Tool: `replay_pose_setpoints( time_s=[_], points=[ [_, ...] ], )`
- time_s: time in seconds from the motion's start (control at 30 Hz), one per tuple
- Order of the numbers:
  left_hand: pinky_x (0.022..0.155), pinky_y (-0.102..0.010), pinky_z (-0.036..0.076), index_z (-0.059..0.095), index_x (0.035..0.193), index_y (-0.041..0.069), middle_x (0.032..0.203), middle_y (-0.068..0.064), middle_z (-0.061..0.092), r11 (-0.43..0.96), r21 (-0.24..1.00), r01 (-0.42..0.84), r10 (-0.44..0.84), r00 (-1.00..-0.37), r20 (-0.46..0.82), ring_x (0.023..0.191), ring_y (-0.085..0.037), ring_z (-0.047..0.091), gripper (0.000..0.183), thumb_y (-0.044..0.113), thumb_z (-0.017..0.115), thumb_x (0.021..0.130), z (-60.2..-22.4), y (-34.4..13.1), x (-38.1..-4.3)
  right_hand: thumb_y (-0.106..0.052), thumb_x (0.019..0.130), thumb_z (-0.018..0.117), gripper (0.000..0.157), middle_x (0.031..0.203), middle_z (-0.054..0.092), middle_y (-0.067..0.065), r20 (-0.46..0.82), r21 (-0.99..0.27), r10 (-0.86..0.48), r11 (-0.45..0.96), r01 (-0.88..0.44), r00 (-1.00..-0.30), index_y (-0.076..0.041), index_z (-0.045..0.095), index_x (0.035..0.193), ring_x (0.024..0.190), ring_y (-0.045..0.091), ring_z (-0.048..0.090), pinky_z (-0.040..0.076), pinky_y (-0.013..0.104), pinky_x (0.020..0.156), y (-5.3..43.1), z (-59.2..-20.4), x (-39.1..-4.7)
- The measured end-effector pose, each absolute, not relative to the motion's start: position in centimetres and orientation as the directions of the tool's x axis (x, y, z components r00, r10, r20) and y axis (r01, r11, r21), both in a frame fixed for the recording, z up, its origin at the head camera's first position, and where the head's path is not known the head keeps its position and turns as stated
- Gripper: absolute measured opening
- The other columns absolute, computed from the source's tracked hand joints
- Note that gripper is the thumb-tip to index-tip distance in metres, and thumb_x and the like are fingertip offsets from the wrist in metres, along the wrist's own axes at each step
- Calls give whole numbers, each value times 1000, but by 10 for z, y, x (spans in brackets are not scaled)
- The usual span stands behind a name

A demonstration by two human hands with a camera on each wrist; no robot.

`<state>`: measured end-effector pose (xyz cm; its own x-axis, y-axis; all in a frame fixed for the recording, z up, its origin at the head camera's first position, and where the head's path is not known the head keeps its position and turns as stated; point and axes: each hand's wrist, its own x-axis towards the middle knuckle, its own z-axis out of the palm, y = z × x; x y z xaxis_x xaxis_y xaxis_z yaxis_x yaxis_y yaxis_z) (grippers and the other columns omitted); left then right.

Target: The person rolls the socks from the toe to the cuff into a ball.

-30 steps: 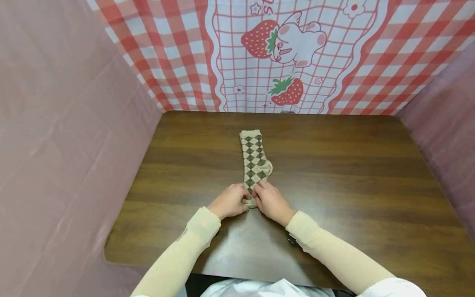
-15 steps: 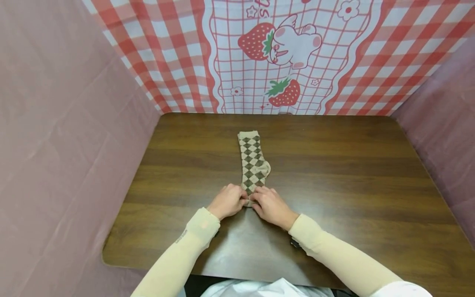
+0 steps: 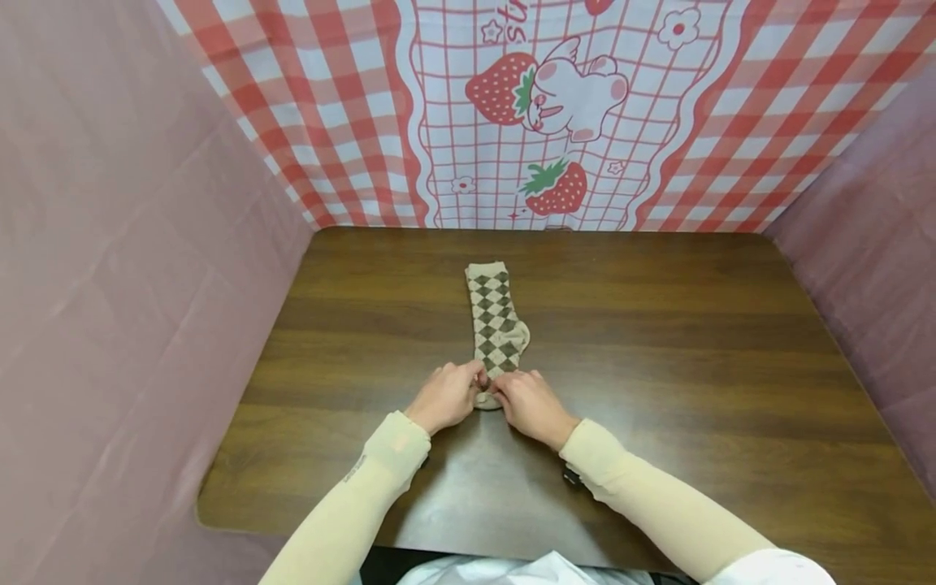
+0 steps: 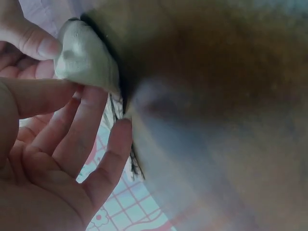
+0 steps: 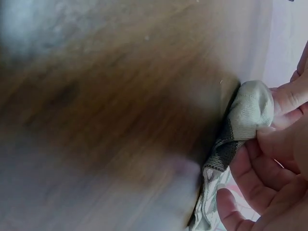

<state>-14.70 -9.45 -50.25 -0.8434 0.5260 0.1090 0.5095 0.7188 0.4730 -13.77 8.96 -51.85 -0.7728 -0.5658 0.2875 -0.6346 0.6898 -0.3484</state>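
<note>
An argyle sock [image 3: 493, 313] in beige and dark green-brown lies flat on the wooden table, cuff toward the back wall, heel to the right. Its plain beige toe points at the person. My left hand [image 3: 444, 398] pinches the left side near the toe. From the other side my right hand [image 3: 535, 406] pinches the sock, fingertips close to the left ones. In the left wrist view the raised toe [image 4: 86, 55] bulges between both hands' thumbs and fingers. The right wrist view shows the toe fabric [image 5: 250, 108] bunched up off the tabletop. Fingers partly hide the gripped fabric.
The brown wooden table [image 3: 658, 341] reaches out on both sides of the sock. A red-and-white checked cloth with strawberries [image 3: 559, 191] hangs along its back edge. Pink cloth walls [image 3: 146, 284] flank it left and right.
The fingers have shifted slightly at the toe end, and more of the plain toe shows below them now. The sock's cuff and heel stay lying flat. The head view has tilted a little.
</note>
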Motion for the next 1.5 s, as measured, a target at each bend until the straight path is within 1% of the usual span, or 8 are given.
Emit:
replay_pose_setpoints(
  time_s=[0.17,0.37,0.53,0.67,1.0,1.17,1.33,1.5],
  points=[
    [61,-34,50,64,95,12,81,0,67,705,495,508,527,-842,115,64,-15,60,18,-1,61,83,-505,-97,-144,3,83,70,21,70,60,-2,281,-335,-566,699,-632,-775,-13,61,73,65,20,60,44,39,59,85,-521,-141],
    [67,-37,52,70,97,15,94,1,68,739,436,514,500,-852,157,78,-18,64,19,9,68,80,-502,-97,-142,9,80,65,24,69,55,-3,226,-343,-555,724,-599,-801,-13,57,74,64,20,59,44,42,56,82,-521,-148],
    [67,-37,50,74,97,14,95,1,62,722,320,614,560,-790,252,80,-19,60,21,4,69,79,-503,-97,-143,5,84,67,19,74,63,2,193,-366,-545,732,-575,-816,-11,60,78,67,25,64,49,47,59,82,-519,-153],
    [64,-35,48,76,98,15,93,2,61,689,287,666,607,-746,273,78,-18,58,23,1,67,81,-504,-95,-145,3,88,67,15,75,64,3,202,-386,-536,725,-570,-819,-9,63,80,64,25,63,50,46,59,82,-517,-156],
    [65,-39,51,75,97,15,89,0,63,706,243,665,627,-747,221,76,-21,61,22,4,75,77,-512,-92,-143,5,88,65,12,86,67,7,204,-451,-539,689,-567,-817,-6,69,88,79,26,66,53,43,70,85,-521,-155],
    [64,-41,51,75,95,14,90,-2,64,726,230,648,626,-762,169,79,-22,61,15,9,76,81,-515,-88,-143,9,85,63,14,88,63,6,230,-482,-545,655,-581,-806,-4,69,88,81,23,63,52,41,73,88,-523,-154],
    [69,-41,53,76,95,11,91,-4,66,725,253,640,636,-764,110,81,-23,64,9,12,75,86,-510,-86,-147,6,86,62,12,89,64,7,266,-503,-556,616,-606,-787,-1,69,92,81,20,62,52,36,73,92,-517,-150],
    [69,-39,53,74,88,10,84,-5,64,713,342,612,636,-770,50,76,-22,64,4,11,71,90,-502,-86,-152,4,80,66,12,82,64,4,319,-488,-564,591,-642,-762,-3,68,90,72,15,61,52,32,66,95,-510,-147]
  ],
)
